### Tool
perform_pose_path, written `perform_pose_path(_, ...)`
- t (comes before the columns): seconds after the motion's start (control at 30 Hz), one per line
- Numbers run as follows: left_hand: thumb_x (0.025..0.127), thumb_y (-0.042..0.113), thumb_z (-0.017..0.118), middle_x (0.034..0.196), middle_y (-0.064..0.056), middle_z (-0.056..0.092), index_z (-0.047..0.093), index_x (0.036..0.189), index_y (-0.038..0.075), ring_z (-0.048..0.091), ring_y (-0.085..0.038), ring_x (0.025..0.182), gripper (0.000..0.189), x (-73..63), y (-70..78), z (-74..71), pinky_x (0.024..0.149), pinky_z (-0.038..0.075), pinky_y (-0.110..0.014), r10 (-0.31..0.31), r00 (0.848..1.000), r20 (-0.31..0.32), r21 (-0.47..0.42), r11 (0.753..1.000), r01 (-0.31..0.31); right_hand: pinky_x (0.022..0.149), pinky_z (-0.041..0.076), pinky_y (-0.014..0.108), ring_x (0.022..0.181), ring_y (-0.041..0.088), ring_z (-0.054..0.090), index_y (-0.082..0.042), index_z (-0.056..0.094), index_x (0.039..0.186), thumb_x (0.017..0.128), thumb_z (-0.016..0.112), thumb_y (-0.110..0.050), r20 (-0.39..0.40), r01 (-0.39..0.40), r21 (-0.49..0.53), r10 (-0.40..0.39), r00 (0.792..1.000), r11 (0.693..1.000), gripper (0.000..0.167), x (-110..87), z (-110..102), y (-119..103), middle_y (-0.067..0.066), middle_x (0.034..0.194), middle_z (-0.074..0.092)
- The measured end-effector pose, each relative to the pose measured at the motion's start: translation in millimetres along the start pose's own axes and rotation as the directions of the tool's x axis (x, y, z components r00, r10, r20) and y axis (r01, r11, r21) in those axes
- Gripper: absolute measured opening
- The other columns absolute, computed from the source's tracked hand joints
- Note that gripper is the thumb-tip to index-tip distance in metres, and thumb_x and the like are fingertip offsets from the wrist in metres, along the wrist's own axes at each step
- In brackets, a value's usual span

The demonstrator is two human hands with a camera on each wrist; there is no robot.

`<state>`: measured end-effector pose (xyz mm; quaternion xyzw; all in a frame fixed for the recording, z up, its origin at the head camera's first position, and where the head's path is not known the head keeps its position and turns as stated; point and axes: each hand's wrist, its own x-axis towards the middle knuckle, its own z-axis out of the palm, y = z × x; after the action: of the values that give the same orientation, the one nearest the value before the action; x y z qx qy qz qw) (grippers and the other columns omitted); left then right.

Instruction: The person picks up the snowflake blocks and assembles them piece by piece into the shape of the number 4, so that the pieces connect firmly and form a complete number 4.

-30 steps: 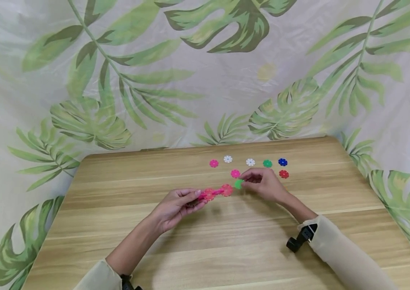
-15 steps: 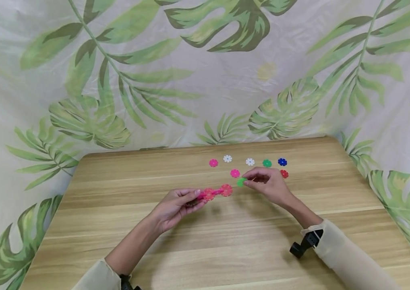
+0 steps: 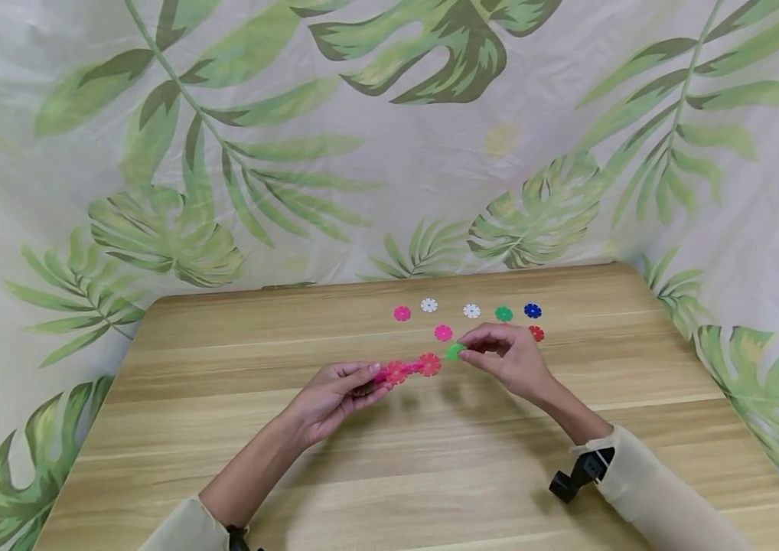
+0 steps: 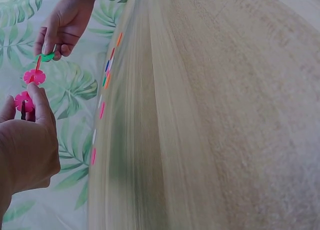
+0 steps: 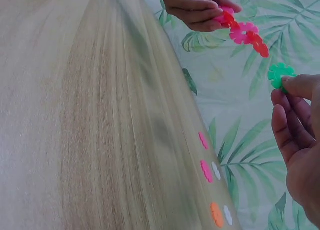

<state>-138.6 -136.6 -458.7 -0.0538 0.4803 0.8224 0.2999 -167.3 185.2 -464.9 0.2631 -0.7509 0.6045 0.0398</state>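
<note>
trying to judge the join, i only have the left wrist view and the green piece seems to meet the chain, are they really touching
observer: No, the right wrist view shows a gap between the green piece, held by the right hand, and the red end of the chain.
operator: ok, the discs on the table are just slivers here, what shape are they
observer: Round with notched rims, like flowers, in the head view.
operator: anything at the right cuff
observer: Yes, the head view shows a black device there.
</note>
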Motion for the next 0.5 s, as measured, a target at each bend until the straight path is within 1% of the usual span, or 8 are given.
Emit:
perform_pose_path(0.13, 0.108, 0.004, 0.059, 0.107, -0.012, 0.077, 0.079, 0.102, 0.005, 0.076, -0.017, 0.097, 0.021, 0.7, 0.2, 1.1, 0.094, 0.06, -0.028, -0.001, 1.0, 0.001, -0.003, 1.0, 0.001, 0.073, 0.06, 0.023, 0.082, 0.015, 0.069, 0.0, 0.079, 0.101, 0.089, 0.078, 0.012, 0.01, 0.028, 0.015, -0.028, 1.0, 0.999, 0.016, 0.1, 2.5, -3.6, 0.016, 0.095, 0.077)
perform_pose_path(0.5, 0.108, 0.004, 0.059, 0.106, -0.012, 0.077, 0.079, 0.103, 0.004, 0.076, -0.018, 0.098, 0.021, 0.6, -0.2, 2.7, 0.094, 0.06, -0.028, 0.005, 1.0, -0.005, -0.003, 1.0, -0.005, 0.073, 0.061, 0.027, 0.082, 0.016, 0.068, -0.002, 0.08, 0.1, 0.089, 0.079, 0.01, 0.015, 0.031, 0.002, -0.031, 0.999, 1.0, 0.017, -1.3, 6.8, -8.1, 0.013, 0.095, 0.077)
